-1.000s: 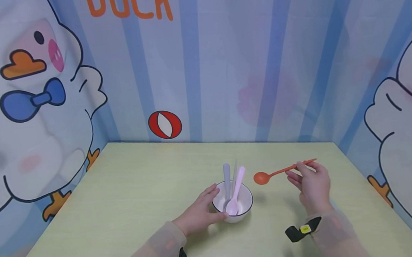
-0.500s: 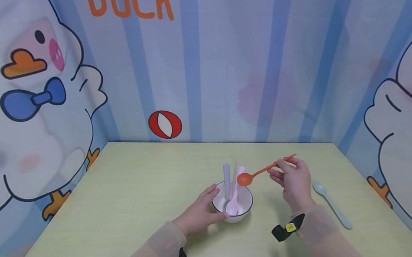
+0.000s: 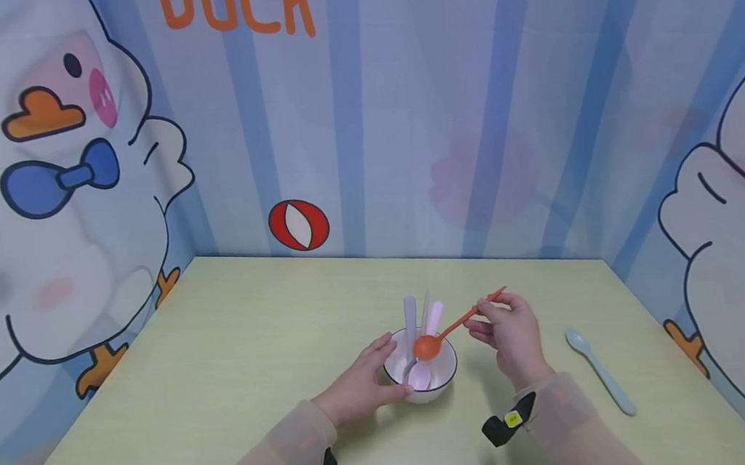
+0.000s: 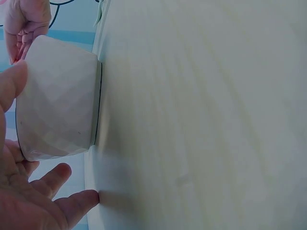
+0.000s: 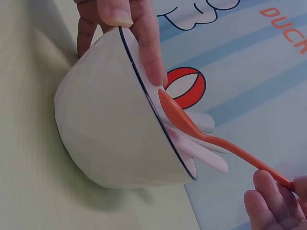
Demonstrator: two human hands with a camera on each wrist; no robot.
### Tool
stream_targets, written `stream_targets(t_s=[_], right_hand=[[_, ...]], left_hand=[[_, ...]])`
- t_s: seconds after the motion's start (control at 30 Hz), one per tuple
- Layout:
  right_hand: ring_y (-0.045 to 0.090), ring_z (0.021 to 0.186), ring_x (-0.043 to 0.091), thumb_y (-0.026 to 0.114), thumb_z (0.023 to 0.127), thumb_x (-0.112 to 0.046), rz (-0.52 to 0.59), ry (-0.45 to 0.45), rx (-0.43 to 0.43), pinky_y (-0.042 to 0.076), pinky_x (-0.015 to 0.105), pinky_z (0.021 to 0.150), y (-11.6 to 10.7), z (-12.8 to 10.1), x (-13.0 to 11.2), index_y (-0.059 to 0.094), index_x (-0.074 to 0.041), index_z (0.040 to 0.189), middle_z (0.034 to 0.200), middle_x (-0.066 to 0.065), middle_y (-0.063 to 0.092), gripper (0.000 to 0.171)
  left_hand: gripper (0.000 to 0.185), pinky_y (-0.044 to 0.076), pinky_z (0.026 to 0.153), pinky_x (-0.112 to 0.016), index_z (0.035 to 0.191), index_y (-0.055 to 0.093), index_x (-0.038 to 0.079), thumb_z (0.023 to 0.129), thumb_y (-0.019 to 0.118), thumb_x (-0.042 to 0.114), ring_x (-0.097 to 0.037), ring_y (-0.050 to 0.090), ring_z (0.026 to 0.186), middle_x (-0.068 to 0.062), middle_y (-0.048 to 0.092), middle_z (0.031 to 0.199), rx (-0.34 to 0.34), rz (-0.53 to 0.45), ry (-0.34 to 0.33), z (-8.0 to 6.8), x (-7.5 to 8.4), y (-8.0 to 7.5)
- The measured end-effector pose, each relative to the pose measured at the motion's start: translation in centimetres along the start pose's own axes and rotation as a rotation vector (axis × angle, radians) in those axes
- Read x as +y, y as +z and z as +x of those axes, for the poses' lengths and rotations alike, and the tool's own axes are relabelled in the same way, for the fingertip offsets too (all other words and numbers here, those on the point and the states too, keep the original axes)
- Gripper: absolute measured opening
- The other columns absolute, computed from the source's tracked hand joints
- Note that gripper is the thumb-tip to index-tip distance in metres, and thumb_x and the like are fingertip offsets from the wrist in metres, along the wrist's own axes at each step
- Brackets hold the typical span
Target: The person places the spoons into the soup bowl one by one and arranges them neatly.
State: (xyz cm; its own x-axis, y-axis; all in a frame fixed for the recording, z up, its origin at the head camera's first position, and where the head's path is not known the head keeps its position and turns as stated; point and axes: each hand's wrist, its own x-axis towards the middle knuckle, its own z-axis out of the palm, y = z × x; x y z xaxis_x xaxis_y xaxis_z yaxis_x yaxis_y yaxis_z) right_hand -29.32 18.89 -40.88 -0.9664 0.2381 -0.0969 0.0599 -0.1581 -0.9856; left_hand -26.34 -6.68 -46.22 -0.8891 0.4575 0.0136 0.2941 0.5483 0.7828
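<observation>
Nearest me, wrist straps on both arms; both sleeves cut off at the bottom of my head feed. Left hand grips the bowl from its left side, fingers spread, thumb on the near rim; same place as a second ago. On my left wrist feed at least two of its fingers stick out clear of the bowl.

Right hand pinches the orange spoon by the handle. Change: a second ago the spoon was off to the bowl's right; now the right hand has come left and the spoon's scoop is over the bowl's mouth. Can't tell if it touches anything in there.

In the bowl, just right of the left hand's fingers: lavender utensil, pink spoon, thin pale utensil, handles up and past the rim. Orange scoop covers the pink spoon's neck; lower end of the thin one I can't make out.

Right of the right hand, light blue spoon lies on the table; a second ago the right arm mostly hid it. Beyond both hands, duck-print backdrop, lettering cut at the top.
</observation>
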Motion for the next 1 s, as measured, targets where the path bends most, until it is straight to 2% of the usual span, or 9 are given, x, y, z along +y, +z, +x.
stream_targets(t_s=[0.33, 0.5, 0.7, 1.0], right_hand=[[0.07, 0.068, 0.019, 0.06, 0.096, -0.015, -0.068, 0.035, -0.043, 0.057, 0.033, 0.069, 0.5, 0.1, 0.8, 0.044, -0.003, 0.123, 0.099, 0.012, 0.067, 0.033], [0.07, 0.069, 0.019, 0.061, 0.096, -0.015, -0.099, 0.043, -0.071, 0.058, 0.032, 0.068, 0.7, 0.3, 1.0, 0.045, -0.003, 0.121, 0.101, 0.014, 0.065, 0.033], [0.071, 0.07, 0.019, 0.059, 0.096, -0.013, -0.139, 0.057, -0.105, 0.058, 0.032, 0.067, 0.8, 0.6, 1.4, 0.045, -0.001, 0.121, 0.094, 0.009, 0.063, 0.031], [0.07, 0.071, 0.019, 0.059, 0.096, -0.012, -0.199, 0.065, -0.125, 0.058, 0.033, 0.069, 1.0, 0.9, 1.6, 0.046, -0.002, 0.121, 0.097, 0.013, 0.065, 0.03]], left_hand=[[0.087, 0.023, 0.112, -0.051, 0.152, 0.029, 0.011, 0.084, 0.071, 0.047, -0.024, 0.016, 0.145, 0.003, 0.015, 0.16, -0.004, -0.005, -0.011, 0.0, -0.1, 0.1], [0.088, 0.023, 0.112, -0.052, 0.152, 0.029, 0.012, 0.084, 0.071, 0.047, -0.024, 0.016, 0.145, 0.003, 0.015, 0.16, -0.004, -0.005, -0.02, 0.1, -0.1, 0.1], [0.088, 0.023, 0.112, -0.053, 0.152, 0.029, 0.015, 0.083, 0.07, 0.049, -0.023, 0.015, 0.145, 0.005, 0.015, 0.16, -0.011, -0.01, -0.037, 0.2, -0.1, 0.1], [0.089, 0.023, 0.112, -0.053, 0.152, 0.029, 0.014, 0.083, 0.07, 0.051, -0.024, 0.015, 0.145, 0.004, 0.015, 0.16, -0.011, -0.001, -0.033, 0.1, 0.1, 0.0]])
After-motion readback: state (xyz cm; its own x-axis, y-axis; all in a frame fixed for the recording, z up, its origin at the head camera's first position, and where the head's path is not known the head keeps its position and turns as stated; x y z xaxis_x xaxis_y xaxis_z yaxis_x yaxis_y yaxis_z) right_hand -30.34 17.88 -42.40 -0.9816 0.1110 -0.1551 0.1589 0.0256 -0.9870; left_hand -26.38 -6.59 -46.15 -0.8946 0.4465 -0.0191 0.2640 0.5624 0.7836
